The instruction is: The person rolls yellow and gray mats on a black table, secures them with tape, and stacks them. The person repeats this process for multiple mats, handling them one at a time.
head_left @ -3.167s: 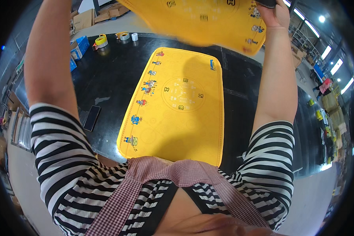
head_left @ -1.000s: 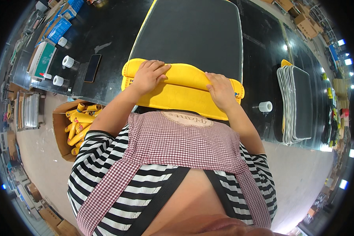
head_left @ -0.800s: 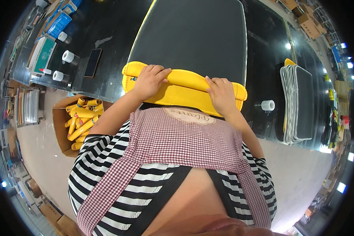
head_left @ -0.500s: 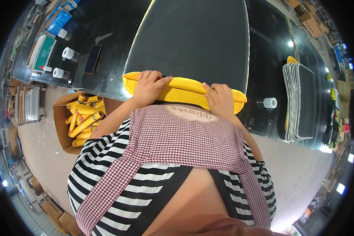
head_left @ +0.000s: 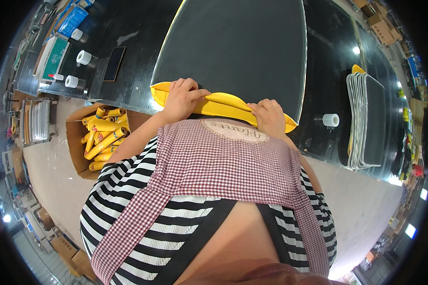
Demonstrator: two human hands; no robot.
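Observation:
A large black mat (head_left: 233,52) with a pale edge lies over the dark table in front of me. Its near edge is curled up, showing the yellow underside (head_left: 226,100). My left hand (head_left: 181,99) grips the left part of this curled edge, thumb and fingers closed on it. Farther right, my right hand (head_left: 270,115) pinches the same edge near its right end. The yellow curl bows slightly between the two hands, close against my checked apron (head_left: 223,161). Parts of the fingertips are hidden by the fold.
Left of my body, a cardboard box (head_left: 78,142) holds several yellow rolls (head_left: 107,142). A phone (head_left: 114,63), white tape rolls (head_left: 83,57) and a green-and-white box (head_left: 52,58) are on the table's left side. At right are a white roll (head_left: 330,120) and a stack of mats (head_left: 366,118).
The curled edge looks narrower, with less yellow showing below it. Both hands keep their grip; my left hand is slightly higher and the right has shifted a little right and down.

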